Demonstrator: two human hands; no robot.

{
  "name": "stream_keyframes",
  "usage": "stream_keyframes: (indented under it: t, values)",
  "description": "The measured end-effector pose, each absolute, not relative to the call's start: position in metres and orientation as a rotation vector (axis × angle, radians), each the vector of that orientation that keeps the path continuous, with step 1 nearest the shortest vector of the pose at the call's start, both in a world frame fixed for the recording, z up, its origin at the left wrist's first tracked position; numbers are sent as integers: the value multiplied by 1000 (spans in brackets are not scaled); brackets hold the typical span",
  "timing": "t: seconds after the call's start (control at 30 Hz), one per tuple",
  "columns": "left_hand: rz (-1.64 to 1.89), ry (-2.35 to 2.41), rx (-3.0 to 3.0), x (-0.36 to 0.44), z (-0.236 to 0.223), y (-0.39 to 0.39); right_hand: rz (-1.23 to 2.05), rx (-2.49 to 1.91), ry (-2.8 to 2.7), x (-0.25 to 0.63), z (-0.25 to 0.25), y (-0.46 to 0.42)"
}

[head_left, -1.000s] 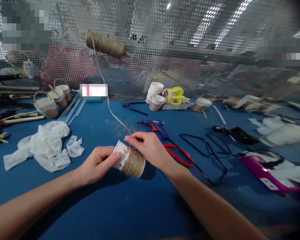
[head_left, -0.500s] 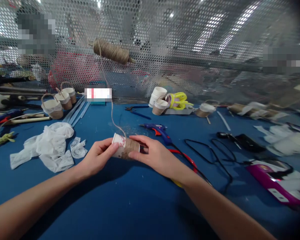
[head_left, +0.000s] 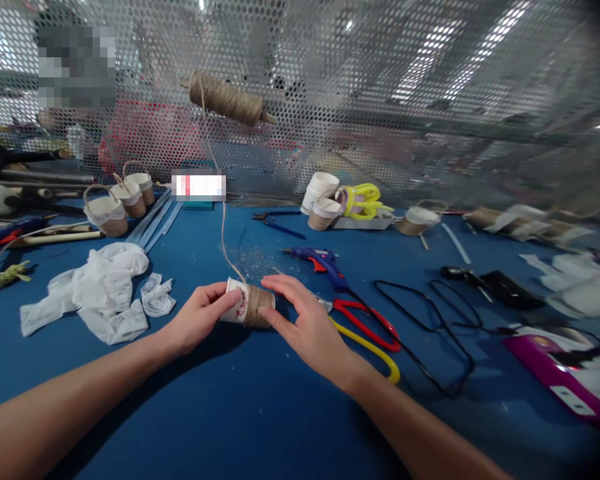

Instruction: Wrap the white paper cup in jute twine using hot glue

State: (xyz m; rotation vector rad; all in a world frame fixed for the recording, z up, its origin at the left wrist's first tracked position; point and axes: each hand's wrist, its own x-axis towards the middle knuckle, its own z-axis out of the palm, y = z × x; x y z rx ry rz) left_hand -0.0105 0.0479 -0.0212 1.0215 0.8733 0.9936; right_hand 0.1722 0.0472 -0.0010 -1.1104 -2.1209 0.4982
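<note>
A small white paper cup (head_left: 233,308) with a reddish print lies on its side, twine (head_left: 258,306) wound round its base half. My left hand (head_left: 200,317) is closed on its mouth end, thumb on the printed side. At the base end, my right hand (head_left: 313,333) holds the cup loosely, thumb on the wound twine and fingers stretched along the far side. A strand runs from the cup up to the twine spool (head_left: 226,99) at the mesh. Scissors (head_left: 365,323) with red and yellow handles lie beside my right hand, their blades partly hidden.
A blue glue gun (head_left: 320,260) lies beyond the hands, its black cord trailing right. White lace (head_left: 107,287) is heaped at the left. Twine-wrapped cups (head_left: 107,217) with handles stand behind it. Pliers (head_left: 280,223), stacked cups (head_left: 320,190) and a purple power strip (head_left: 550,373) are farther off.
The cup has turned slightly and sits a little lower. My right hand has shifted down and its fingers have loosened, uncovering the cup's base. More of the scissors shows.
</note>
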Motion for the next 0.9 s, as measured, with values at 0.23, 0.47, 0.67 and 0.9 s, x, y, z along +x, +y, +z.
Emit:
stream_keyframes:
  t: [0.23,0.47,0.67,0.9]
  values:
    - [968,884,1137,-11,-17,46,486,-978,-2216,169,2,41]
    - [918,901,1261,-11,-13,42,520,-942,-2258,168,2,40]
    - [908,910,1261,-8,-12,40,583,-893,-2276,169,2,39]
    - [912,945,1265,-9,-11,41,693,-864,-2247,167,5,37]
